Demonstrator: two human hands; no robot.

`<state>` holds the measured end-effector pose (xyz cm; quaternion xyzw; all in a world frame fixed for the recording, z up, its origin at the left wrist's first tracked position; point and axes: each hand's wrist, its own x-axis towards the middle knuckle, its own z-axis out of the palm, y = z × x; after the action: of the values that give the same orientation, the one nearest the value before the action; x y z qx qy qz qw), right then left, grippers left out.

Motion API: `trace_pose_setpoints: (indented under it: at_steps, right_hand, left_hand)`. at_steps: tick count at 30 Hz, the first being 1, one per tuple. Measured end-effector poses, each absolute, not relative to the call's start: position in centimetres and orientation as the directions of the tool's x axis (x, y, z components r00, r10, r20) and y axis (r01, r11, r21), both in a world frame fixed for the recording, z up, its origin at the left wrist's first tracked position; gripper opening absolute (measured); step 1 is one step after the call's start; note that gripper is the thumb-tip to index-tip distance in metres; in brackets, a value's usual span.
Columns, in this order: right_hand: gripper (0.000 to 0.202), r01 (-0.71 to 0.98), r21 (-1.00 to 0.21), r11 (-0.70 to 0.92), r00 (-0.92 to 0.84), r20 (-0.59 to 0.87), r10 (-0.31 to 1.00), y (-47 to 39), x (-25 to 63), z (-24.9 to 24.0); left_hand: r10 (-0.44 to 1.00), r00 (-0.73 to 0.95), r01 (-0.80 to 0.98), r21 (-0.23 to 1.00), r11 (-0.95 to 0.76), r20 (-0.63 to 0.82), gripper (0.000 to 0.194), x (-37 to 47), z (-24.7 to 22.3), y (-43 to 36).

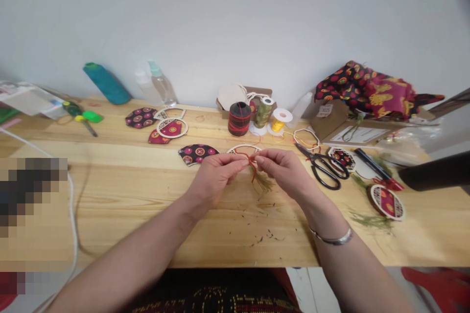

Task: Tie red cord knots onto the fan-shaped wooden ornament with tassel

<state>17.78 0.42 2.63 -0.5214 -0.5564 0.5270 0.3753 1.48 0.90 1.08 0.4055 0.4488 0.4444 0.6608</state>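
My left hand point(219, 172) and my right hand point(278, 170) meet above the middle of the wooden table. Both are closed in a pinch on a thin red cord point(254, 172), whose end hangs between them. A green thread tassel point(263, 183) dangles just below my right fingertips. Behind my hands lies a pale openwork frame point(244, 148), partly covered by them. A fan-shaped piece of patterned fabric point(198, 154) rests beside my left hand. Black-handled scissors point(325, 168) lie to the right of my right hand.
Spools of red-black point(239, 120), green point(263, 112) and yellow thread point(279, 121) stand behind my hands. A cardboard box point(334, 124) with cloth is at the back right. A round ornament point(387, 202) lies right; a white cable point(72, 205) crosses the left. Dark thread scraps dot the front.
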Motion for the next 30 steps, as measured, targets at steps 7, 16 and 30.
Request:
trace_pose_setpoints:
  at_steps: [7,16,30]
  right_hand:
    - [0.021,0.421,-0.905,0.058,-0.088,0.023,0.996,0.2,17.9,3.0]
    - [0.017,0.603,-0.706,0.372,-0.127,0.375,0.918,-1.5,16.6,2.4]
    - [0.020,0.833,0.005,0.553,-0.510,0.391,0.766,-1.8,16.1,0.6]
  left_hand:
    - [0.959,0.127,-0.204,0.940,0.275,-0.253,0.017,1.5,1.0,1.0]
    - [0.985,0.054,-0.154,0.974,0.169,-0.162,0.010,1.7,1.4,0.9]
    - [0.911,0.164,-0.380,0.827,0.413,-0.379,0.022,1.7,1.3,0.9]
